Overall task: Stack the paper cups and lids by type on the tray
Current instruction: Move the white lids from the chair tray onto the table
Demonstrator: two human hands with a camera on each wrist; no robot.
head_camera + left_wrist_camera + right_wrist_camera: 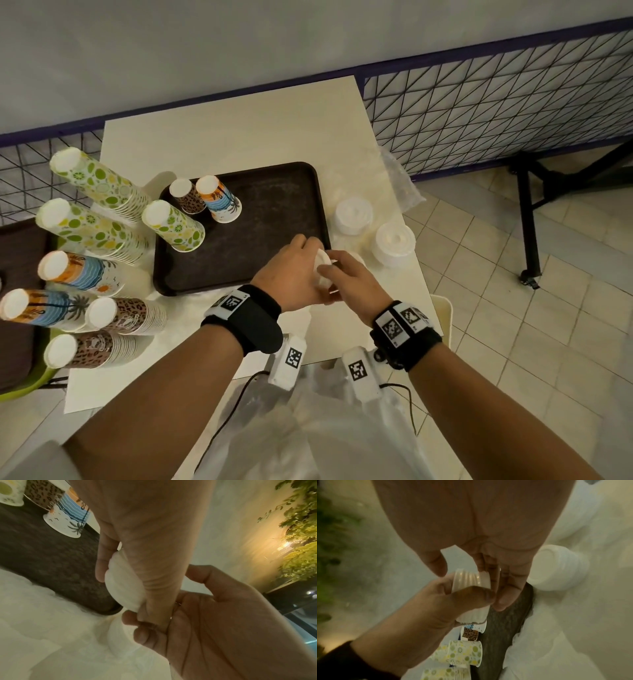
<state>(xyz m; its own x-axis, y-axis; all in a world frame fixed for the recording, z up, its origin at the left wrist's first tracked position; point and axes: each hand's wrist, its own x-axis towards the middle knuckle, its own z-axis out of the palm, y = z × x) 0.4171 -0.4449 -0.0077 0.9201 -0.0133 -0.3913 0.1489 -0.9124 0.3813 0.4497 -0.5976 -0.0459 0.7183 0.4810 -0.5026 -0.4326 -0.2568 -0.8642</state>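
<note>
Over the near right corner of the dark brown tray, my left hand grips a short stack of white lids turned on its side. My right hand meets it from the right, with thumb and fingers pinching the stack's end lid. In the left wrist view the held lids hang above another lid stack on the table. Three cups stand upside down at the tray's far left: a lime-print cup, a leopard-print cup and a beach-print cup.
Two white lid stacks stand on the pale table right of the tray. Several tall cup stacks crowd the table's left side. A crumpled clear bag lies at the right edge. A wire fence runs behind.
</note>
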